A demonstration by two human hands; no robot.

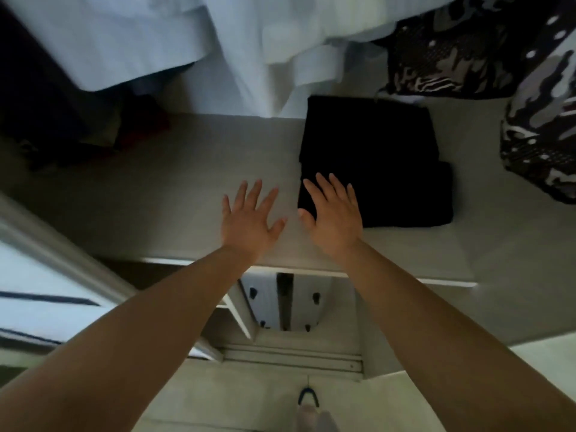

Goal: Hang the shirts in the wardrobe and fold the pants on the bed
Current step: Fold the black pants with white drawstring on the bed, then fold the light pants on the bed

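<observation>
Fingers [254, 190] on both hands are straight and spread, grasping nothing. Far left, a dark heap [93, 135] lies on the grey shelf [174, 182], too shadowed to make out. Above it hang white shirts [124, 42], blurred and cut off by the top edge. The left hand [249, 216] is over bare shelf, palm down; I cannot tell whether it touches. The right hand [333, 213] covers the near left corner of the folded black pants [383, 151]; contact is unclear. The pants lie flat on the shelf, right of centre. A black-and-white patterned cloth [467, 48] hangs at the right, cut off by the edge. Below the shelf, a compartment [286, 304] shows pale cloth with dark spots, hard to read.
</observation>
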